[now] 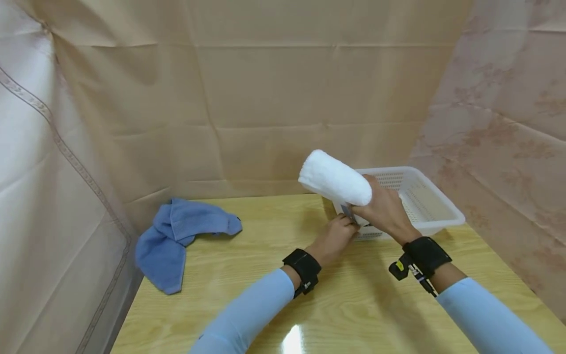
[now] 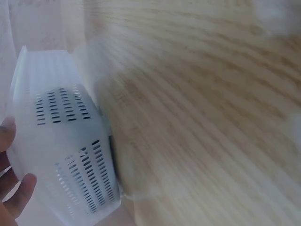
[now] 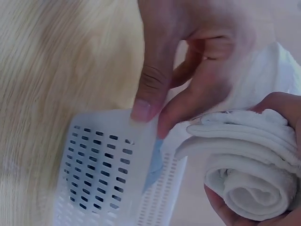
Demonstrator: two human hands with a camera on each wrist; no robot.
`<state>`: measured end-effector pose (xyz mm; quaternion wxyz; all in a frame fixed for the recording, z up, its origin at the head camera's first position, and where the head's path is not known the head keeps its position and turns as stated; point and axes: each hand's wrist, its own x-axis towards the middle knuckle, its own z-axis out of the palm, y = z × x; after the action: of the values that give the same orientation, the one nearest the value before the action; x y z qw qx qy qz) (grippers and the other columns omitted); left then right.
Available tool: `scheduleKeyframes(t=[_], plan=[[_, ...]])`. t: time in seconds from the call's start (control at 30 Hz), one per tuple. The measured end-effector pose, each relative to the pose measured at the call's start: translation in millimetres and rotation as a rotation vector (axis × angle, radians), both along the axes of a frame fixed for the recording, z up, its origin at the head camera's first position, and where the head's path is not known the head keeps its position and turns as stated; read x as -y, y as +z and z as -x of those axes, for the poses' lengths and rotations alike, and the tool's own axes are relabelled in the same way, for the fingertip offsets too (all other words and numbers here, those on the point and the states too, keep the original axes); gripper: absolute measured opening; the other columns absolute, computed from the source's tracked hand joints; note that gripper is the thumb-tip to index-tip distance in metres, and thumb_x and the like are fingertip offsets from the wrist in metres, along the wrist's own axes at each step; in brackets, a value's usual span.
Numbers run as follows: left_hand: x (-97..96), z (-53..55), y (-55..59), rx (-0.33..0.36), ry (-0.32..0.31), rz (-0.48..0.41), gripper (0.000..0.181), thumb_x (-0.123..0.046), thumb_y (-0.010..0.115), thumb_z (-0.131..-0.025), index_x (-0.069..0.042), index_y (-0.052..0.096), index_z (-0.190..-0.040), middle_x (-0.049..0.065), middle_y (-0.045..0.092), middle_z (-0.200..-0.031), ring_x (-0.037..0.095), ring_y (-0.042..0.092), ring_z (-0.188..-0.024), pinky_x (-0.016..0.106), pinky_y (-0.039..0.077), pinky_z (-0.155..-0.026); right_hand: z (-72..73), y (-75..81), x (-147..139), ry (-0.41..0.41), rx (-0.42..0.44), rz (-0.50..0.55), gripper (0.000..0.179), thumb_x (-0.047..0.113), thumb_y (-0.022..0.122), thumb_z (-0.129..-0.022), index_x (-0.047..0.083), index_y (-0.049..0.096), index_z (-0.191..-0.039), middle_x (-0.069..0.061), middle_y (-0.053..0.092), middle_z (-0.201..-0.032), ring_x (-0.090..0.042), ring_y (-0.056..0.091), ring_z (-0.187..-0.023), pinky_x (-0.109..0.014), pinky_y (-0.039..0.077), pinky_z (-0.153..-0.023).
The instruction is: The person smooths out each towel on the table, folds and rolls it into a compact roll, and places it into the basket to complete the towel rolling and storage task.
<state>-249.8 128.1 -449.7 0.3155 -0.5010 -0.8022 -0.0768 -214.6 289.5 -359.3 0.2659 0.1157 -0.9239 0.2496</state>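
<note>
A white towel rolled into a thick cylinder point(image 1: 336, 179) is gripped by my right hand point(image 1: 389, 209) above the left end of a white plastic basket point(image 1: 435, 196). In the right wrist view the roll's spiral end point(image 3: 254, 190) faces the camera, with fingers wrapped around its side. My left hand point(image 1: 333, 241) pinches the basket's near-left rim; the right wrist view shows its thumb point(image 3: 143, 106) on the outer wall and fingers over the inner side. Just inside that rim shows a bluish piece point(image 3: 154, 165), mostly hidden by the wall.
A crumpled blue towel point(image 1: 177, 236) lies at the left of the wooden table point(image 1: 247, 275). Beige cloth point(image 1: 265, 88) hangs behind the table, with a patterned cloth point(image 1: 508, 123) along the right and a pale one point(image 1: 53, 196) on the left.
</note>
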Motion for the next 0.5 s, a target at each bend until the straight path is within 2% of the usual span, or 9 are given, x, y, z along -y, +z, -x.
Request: scheduleKeyframes(t=[0.07,0.2,0.33,0.5], plan=[[-1.8,0.3,-0.5,-0.026,0.012,-0.010,0.016,-0.027,0.074,-0.097,-0.017,0.081,-0.107,-0.004,0.071,-0.111,0.013,0.061,-0.109,0.022,0.045,-0.099,2.0,-1.3,0,0.009,-0.011,-0.015,0.073,0.024,0.085,-0.081,0.002,0.053,-0.143,-0.023,0.068,-0.120,-0.039,0.067,-0.088,-0.055,0.053,-0.066],[-5.3,1.1,1.1,-0.032,-0.008,-0.046,0.014,-0.027,0.074,-0.096,-0.016,0.081,-0.101,-0.005,0.070,-0.104,0.011,0.059,-0.101,0.019,0.045,-0.092,6.6,-1.9,-5,-0.012,-0.025,-0.029,0.076,0.021,0.083,-0.081,0.002,0.049,-0.146,-0.025,0.069,-0.116,-0.037,0.066,-0.079,-0.052,0.052,-0.062],[-9.4,0.6,4.1,-0.011,-0.026,-0.057,0.013,-0.027,0.076,-0.094,-0.016,0.082,-0.096,-0.006,0.070,-0.095,0.009,0.058,-0.088,0.015,0.045,-0.082,10.5,-0.6,-16,-0.068,-0.007,-0.019,0.083,0.017,0.081,-0.079,0.005,0.043,-0.152,-0.029,0.068,-0.113,-0.037,0.063,-0.074,-0.048,0.049,-0.059],[-13.2,1.8,7.7,0.009,-0.029,-0.042,0.011,-0.027,0.079,-0.092,-0.017,0.082,-0.095,-0.006,0.069,-0.092,0.009,0.055,-0.085,0.015,0.044,-0.080,13.6,1.2,-37,-0.139,0.029,-0.017,0.086,0.020,0.080,-0.080,0.006,0.040,-0.155,-0.033,0.066,-0.108,-0.038,0.060,-0.070,-0.044,0.044,-0.056]])
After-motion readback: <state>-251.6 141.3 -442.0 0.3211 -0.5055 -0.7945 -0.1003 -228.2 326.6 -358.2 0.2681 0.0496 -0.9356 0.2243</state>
